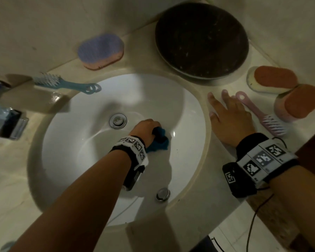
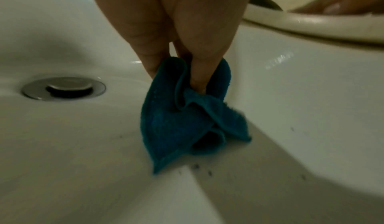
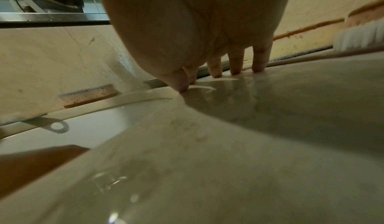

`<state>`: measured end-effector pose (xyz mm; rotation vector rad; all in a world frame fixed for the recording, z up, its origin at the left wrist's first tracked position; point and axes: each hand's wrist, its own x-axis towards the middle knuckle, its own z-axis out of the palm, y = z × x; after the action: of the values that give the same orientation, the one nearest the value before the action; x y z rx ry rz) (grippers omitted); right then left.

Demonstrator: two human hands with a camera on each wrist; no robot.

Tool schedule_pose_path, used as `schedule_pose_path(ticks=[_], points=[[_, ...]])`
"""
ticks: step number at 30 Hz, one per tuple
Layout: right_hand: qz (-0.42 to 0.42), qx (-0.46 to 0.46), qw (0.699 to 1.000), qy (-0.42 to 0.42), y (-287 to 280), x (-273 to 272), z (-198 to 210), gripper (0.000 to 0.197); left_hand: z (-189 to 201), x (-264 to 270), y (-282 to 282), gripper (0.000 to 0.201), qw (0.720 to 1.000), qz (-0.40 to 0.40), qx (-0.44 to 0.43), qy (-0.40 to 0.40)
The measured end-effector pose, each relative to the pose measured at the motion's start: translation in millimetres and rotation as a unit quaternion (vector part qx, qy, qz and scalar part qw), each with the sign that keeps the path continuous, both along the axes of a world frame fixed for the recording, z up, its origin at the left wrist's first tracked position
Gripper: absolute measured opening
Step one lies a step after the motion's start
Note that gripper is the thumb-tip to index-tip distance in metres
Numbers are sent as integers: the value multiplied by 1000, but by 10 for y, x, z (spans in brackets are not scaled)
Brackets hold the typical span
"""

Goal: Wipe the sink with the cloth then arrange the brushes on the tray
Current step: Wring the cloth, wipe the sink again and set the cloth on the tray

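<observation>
Teal cloth point(image 2: 182, 120), pinched by left hand point(image 1: 145, 128), hangs seemingly vertical on sink point(image 1: 80, 142); right hand point(image 1: 229, 117) spread.

A pale marble-look counter point(image 1: 198, 211) surrounds the white oval sink point(image 1: 91, 157) set into it. Against the back wall lie a purple-bristled scrub brush point(image 1: 100, 50) and a round dark tray point(image 1: 201, 40). At the sink's back left rim lies a blue handled brush point(image 1: 65, 84). Right of the sink, a pink handled brush point(image 1: 262, 113) lies flat, with two orange-backed scrub brushes point(image 1: 273, 79) point(image 1: 298, 103) beyond it. The right hand point(image 1: 231, 115) rests flat on the counter, fingers spread, beside the pink brush.
</observation>
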<state>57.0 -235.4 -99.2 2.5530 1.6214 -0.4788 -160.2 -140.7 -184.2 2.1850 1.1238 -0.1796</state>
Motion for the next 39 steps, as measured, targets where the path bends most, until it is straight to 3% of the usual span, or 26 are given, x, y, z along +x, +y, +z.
schedule_pose_path(ticks=[3,7,10,14,17,26,32,35,39], points=[[-3,-5,1000,3,5,-10,18,56,129,-140,158,28,1000,23,8,-12],[-9,-7,1000,8,8,-31,39,56,165,-413,209,23,992,-52,-35,107],[-13,-6,1000,9,4,-36,34,56,89,-507,56,40,985,-74,-52,150],[-16,-10,1000,6,2,-41,14,56,-2,-395,-194,63,990,-67,-62,111],[-17,-9,1000,0,2,-41,8,57,-50,-229,-258,70,996,-22,-70,54],[-14,1,1000,-5,3,-24,-13,57,-15,352,-228,60,997,-47,-67,-13],[-21,-7,1000,5,16,-38,10,57,89,271,-211,63,988,-55,-120,-80],[-22,-3,1000,2,14,-42,9,57,131,182,-158,58,991,-47,-104,-67],[-23,3,1000,-3,8,-50,-14,57,154,330,-271,56,990,-102,-91,-36]])
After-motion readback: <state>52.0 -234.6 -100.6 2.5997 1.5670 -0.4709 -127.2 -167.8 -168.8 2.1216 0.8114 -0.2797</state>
